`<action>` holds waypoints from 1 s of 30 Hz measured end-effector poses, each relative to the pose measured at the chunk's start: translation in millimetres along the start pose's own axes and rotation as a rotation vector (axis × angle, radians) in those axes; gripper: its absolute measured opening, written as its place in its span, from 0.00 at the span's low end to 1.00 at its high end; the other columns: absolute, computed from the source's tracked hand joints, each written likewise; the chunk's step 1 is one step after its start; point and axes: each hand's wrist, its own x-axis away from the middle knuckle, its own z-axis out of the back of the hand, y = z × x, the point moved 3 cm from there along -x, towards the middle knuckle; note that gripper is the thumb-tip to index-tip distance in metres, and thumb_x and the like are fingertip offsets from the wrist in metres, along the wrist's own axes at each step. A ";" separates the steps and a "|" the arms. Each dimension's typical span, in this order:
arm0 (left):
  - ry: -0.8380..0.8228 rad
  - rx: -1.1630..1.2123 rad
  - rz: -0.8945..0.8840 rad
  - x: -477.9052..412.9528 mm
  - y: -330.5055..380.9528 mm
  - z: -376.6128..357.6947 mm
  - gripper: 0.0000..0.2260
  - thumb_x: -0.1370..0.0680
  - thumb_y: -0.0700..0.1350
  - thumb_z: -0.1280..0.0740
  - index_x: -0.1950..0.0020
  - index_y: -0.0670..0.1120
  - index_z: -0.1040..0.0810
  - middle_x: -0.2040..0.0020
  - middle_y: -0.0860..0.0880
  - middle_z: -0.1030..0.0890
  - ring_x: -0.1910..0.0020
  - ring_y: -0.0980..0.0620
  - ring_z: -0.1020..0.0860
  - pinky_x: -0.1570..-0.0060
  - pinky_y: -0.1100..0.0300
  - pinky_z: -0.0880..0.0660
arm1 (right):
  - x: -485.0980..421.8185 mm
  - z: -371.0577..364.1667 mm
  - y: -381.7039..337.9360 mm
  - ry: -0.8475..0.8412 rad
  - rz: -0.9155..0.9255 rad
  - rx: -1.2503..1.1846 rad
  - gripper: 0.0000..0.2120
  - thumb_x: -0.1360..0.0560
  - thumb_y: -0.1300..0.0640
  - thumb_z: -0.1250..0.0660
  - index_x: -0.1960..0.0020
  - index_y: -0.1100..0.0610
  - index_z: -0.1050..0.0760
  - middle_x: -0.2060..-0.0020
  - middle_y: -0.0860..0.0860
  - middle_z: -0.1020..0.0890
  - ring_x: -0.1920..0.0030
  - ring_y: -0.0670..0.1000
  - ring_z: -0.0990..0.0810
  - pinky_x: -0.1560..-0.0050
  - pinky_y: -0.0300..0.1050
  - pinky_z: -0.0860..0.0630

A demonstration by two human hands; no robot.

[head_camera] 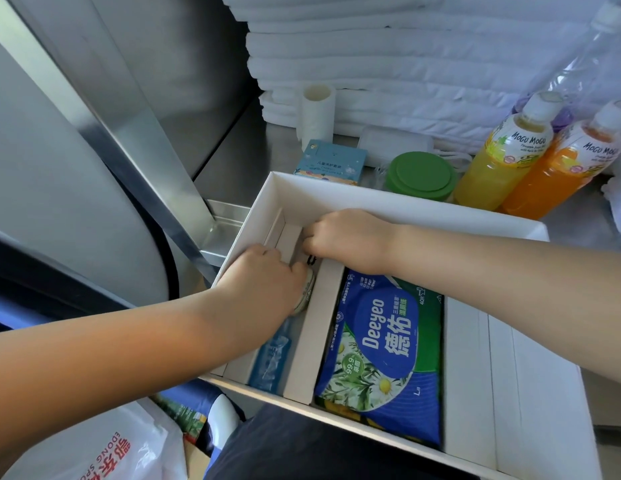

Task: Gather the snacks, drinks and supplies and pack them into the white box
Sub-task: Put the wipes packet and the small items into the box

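While L grip [264, 275] & R grip [350, 240] curl in white box [406, 202], hold unclear, steel counter [233, 161] bears towels [388, 64].

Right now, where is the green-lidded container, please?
In the head view, right of centre, the green-lidded container stands behind the white box's far wall, between the blue carton and the yellow drink bottle.

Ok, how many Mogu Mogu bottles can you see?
2. The yellow bottle and the orange bottle stand side by side on the counter, just beyond the far wall of the white box. Others could be hidden.
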 end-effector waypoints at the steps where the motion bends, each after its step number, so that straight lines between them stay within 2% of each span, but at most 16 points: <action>1: 0.001 -0.005 -0.023 3.2 -0.8 2.2 0.16 0.20 0.48 0.43 0.36 0.41 0.38 0.43 0.45 0.25 0.44 0.44 0.29 0.47 0.52 0.34 | 0.2 -0.7 -0.2 0.001 -0.001 0.002 0.10 0.24 0.65 0.42 0.46 0.56 0.26 0.48 0.52 0.22 0.46 0.56 0.23 0.55 0.50 0.24; 3: -0.002 -0.033 -0.084 10.9 -1.6 4.7 0.16 0.20 0.48 0.44 0.36 0.41 0.36 0.41 0.44 0.28 0.42 0.44 0.31 0.44 0.51 0.34 | 0.6 -1.2 -1.0 0.002 0.002 0.005 0.10 0.24 0.66 0.42 0.46 0.57 0.26 0.49 0.52 0.22 0.46 0.56 0.23 0.54 0.50 0.24; 6: -0.033 -0.022 -0.127 19.4 -3.1 3.3 0.21 0.20 0.53 0.45 0.33 0.41 0.34 0.40 0.45 0.28 0.41 0.44 0.31 0.40 0.52 0.36 | 0.2 0.5 -1.3 -0.001 0.004 0.024 0.10 0.24 0.66 0.41 0.47 0.57 0.25 0.50 0.53 0.21 0.47 0.57 0.22 0.57 0.49 0.26; 13: -0.106 -0.020 -0.154 16.9 -0.3 0.8 0.18 0.20 0.48 0.43 0.32 0.41 0.32 0.40 0.45 0.26 0.41 0.45 0.30 0.40 0.51 0.33 | 0.4 5.3 -2.9 -0.022 0.011 0.059 0.10 0.26 0.68 0.40 0.50 0.57 0.26 0.51 0.53 0.22 0.46 0.57 0.23 0.57 0.51 0.25; 16: -0.135 -0.029 -0.150 18.2 -0.4 2.0 0.18 0.20 0.47 0.43 0.32 0.40 0.32 0.40 0.45 0.26 0.41 0.44 0.30 0.40 0.50 0.33 | 0.1 5.5 -3.4 -0.013 0.014 0.071 0.11 0.25 0.69 0.42 0.50 0.56 0.26 0.51 0.53 0.22 0.45 0.56 0.26 0.53 0.53 0.24; 21: -0.153 -0.011 -0.128 21.1 -0.9 2.7 0.26 0.19 0.57 0.49 0.30 0.39 0.36 0.36 0.43 0.29 0.38 0.44 0.32 0.38 0.50 0.35 | 4.9 4.4 -3.1 -0.047 0.012 0.065 0.12 0.24 0.68 0.44 0.47 0.56 0.26 0.48 0.52 0.22 0.44 0.55 0.26 0.49 0.51 0.25; 23: -0.143 -0.002 -0.103 22.1 0.2 2.2 0.30 0.19 0.59 0.51 0.27 0.37 0.42 0.31 0.41 0.33 0.34 0.42 0.35 0.35 0.49 0.37 | 12.1 4.8 -0.2 -0.084 0.013 0.049 0.15 0.25 0.69 0.43 0.44 0.57 0.25 0.47 0.52 0.22 0.44 0.56 0.25 0.49 0.51 0.25; 26: -0.150 0.047 -0.091 25.4 0.6 2.7 0.33 0.19 0.59 0.52 0.24 0.37 0.54 0.24 0.39 0.47 0.28 0.42 0.42 0.31 0.49 0.42 | 27.6 6.4 8.3 -0.140 -0.006 -0.014 0.15 0.26 0.68 0.42 0.42 0.57 0.26 0.47 0.53 0.23 0.45 0.55 0.24 0.47 0.51 0.26; 30: -0.173 0.098 -0.152 24.1 -0.4 3.5 0.31 0.19 0.58 0.52 0.24 0.40 0.55 0.23 0.42 0.53 0.28 0.45 0.42 0.32 0.49 0.40 | 48.9 9.0 10.7 -0.183 -0.055 -0.211 0.25 0.25 0.68 0.42 0.30 0.55 0.33 0.34 0.52 0.28 0.33 0.53 0.30 0.37 0.49 0.32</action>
